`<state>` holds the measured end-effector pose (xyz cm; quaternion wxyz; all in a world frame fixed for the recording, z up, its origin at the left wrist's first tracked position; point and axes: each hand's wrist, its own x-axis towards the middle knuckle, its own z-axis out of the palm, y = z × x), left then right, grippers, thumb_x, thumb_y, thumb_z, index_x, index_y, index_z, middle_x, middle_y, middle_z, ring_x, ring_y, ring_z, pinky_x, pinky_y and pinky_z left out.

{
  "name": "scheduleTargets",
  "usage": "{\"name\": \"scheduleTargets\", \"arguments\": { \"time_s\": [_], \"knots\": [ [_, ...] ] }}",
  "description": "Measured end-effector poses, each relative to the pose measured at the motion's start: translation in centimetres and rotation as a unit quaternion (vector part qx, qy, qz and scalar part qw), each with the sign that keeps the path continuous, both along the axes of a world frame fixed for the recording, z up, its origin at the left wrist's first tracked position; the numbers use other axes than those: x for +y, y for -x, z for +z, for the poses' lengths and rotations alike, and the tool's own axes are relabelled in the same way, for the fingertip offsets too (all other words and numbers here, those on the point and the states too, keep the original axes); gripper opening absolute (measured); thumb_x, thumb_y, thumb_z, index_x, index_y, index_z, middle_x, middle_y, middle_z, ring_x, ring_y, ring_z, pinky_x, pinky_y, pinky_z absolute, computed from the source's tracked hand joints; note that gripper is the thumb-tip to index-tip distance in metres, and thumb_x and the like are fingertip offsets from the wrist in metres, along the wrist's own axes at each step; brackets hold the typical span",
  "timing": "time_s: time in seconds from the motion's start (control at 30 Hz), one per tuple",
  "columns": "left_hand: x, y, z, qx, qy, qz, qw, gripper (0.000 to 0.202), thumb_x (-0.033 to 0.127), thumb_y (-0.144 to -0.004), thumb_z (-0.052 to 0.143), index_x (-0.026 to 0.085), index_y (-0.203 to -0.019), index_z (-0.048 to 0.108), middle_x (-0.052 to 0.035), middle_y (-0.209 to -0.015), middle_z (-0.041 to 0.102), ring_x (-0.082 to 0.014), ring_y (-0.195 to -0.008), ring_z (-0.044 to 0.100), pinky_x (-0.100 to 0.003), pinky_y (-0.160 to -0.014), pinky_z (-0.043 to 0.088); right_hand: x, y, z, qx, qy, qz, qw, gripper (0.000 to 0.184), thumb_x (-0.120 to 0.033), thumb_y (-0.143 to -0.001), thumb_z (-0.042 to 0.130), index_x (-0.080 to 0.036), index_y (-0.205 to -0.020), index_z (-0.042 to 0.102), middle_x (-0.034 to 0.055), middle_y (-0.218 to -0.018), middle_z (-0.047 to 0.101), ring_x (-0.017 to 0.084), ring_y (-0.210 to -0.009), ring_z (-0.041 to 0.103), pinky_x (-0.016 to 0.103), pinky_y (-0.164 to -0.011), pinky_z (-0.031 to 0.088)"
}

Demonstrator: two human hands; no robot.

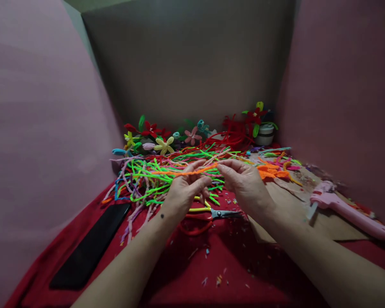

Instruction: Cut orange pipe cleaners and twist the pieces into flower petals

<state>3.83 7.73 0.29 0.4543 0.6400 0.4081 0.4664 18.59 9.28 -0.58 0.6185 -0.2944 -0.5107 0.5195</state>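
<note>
The right hand (245, 182) pinched an orange pipe cleaner (208, 168), which crossed the left hand (183, 188); whether the latter gripped it could not be determined. Scissors (214, 213) lay beneath, between the hands.

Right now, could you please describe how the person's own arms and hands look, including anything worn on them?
The left hand and right hand have no gloves. The left forearm and right forearm show no sleeve, watch or bracelet. A small, dark, round spot marks the left arm near the wrist. I can make out no ring.
</note>
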Motion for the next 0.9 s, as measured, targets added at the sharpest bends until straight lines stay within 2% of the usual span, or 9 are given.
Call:
{"name": "scheduleTargets", "arguments": {
  "time_s": [0.07, 0.13, 0.2, 0.3, 0.43, 0.63, 0.73, 0.9],
  "knots": [
    [-0.4, -0.5, 0.0, -0.075, -0.039, 0.037, 0.996, 0.029, 0.033, -0.076, 0.056, 0.017, -0.1, 0.059, 0.001, -0.067, 0.059, -0.0084, -0.052, 0.054, -0.02, -0.048, 0.045, -0.7, 0.4, 0.1, -0.02, 0.013, 0.027, 0.999, 0.018, -0.033, -0.07, 0.062, -0.015, -0.075, 0.062, -0.0069, -0.052, 0.044, 0.003, -0.042, 0.028, 0.019, -0.042, 0.026],
    [-0.7, -0.6, 0.1, -0.085, -0.072, 0.077, 0.991, 0.022, 0.032, -0.077, 0.056, 0.015, -0.09, 0.062, 0.001, -0.063, 0.059, -0.0083, -0.051, 0.055, -0.02, -0.049, 0.046, -1.2, 0.5, 0.3, -0.058, 0.021, 0.044, 0.997, 0.018, -0.032, -0.071, 0.06, -0.014, -0.074, 0.061, -0.0059, -0.052, 0.046, 0.004, -0.044, 0.031, 0.02, -0.043, 0.026],
    [-0.8, -0.4, 0.3, -0.077, -0.07, 0.095, 0.99, 0.02, 0.032, -0.076, 0.057, 0.013, -0.081, 0.062, 0.0011, -0.057, 0.058, -0.0092, -0.046, 0.055, -0.02, -0.044, 0.045, -1.5, 0.6, 0.5, -0.104, 0.021, 0.045, 0.993, 0.018, -0.031, -0.071, 0.059, -0.013, -0.07, 0.061, -0.0044, -0.052, 0.047, 0.006, -0.046, 0.035, 0.02, -0.044, 0.027],
    [-0.9, -0.1, 0.8, -0.073, -0.029, 0.077, 0.994, 0.021, 0.032, -0.073, 0.059, 0.012, -0.081, 0.061, 0.0005, -0.056, 0.06, -0.0101, -0.042, 0.055, -0.021, -0.04, 0.046, -1.6, 0.5, 0.7, -0.156, 0.012, 0.018, 0.988, 0.018, -0.03, -0.071, 0.058, -0.013, -0.066, 0.061, -0.0023, -0.055, 0.05, 0.007, -0.05, 0.039, 0.021, -0.047, 0.03],
    [-1.0, 0.0, 1.1, -0.06, -0.001, 0.052, 0.997, 0.02, 0.028, -0.073, 0.059, 0.011, -0.083, 0.06, 0.0007, -0.052, 0.06, -0.01, -0.04, 0.054, -0.022, -0.042, 0.047, -1.5, 0.5, 0.4, -0.179, -0.01, -0.024, 0.983, 0.018, -0.029, -0.073, 0.057, -0.013, -0.071, 0.065, -0.001, -0.058, 0.054, 0.008, -0.052, 0.041, 0.022, -0.05, 0.032],
    [-1.1, -0.3, 1.1, -0.053, -0.026, 0.133, 0.989, 0.015, 0.026, -0.072, 0.06, 0.012, -0.068, 0.059, 0.0022, -0.05, 0.058, -0.0088, -0.036, 0.052, -0.017, -0.033, 0.039, -1.7, 0.8, 0.1, -0.194, -0.019, -0.013, 0.981, 0.019, -0.027, -0.075, 0.055, -0.013, -0.075, 0.068, -0.0021, -0.057, 0.052, 0.007, -0.05, 0.037, 0.022, -0.047, 0.029],
    [-1.0, -0.2, 1.0, -0.046, -0.013, 0.137, 0.989, 0.02, 0.027, -0.072, 0.059, 0.012, -0.06, 0.056, 0.0025, -0.043, 0.054, -0.0081, -0.033, 0.049, -0.017, -0.032, 0.036, -1.9, 0.9, 0.3, -0.177, 0.008, 0.013, 0.984, 0.018, -0.027, -0.074, 0.056, -0.013, -0.075, 0.067, -0.0035, -0.053, 0.048, 0.006, -0.047, 0.033, 0.022, -0.045, 0.026],
    [-0.5, 0.1, 0.8, -0.055, 0.036, 0.128, 0.99, 0.028, 0.034, -0.074, 0.057, 0.012, -0.056, 0.055, 0.0017, -0.036, 0.053, -0.0063, -0.026, 0.041, -0.016, -0.029, 0.03, -1.9, 0.9, 0.2, -0.116, 0.045, 0.074, 0.989, 0.018, -0.032, -0.069, 0.062, -0.014, -0.066, 0.064, -0.0068, -0.045, 0.041, 0.004, -0.041, 0.026, 0.021, -0.04, 0.021]
  ]
}}
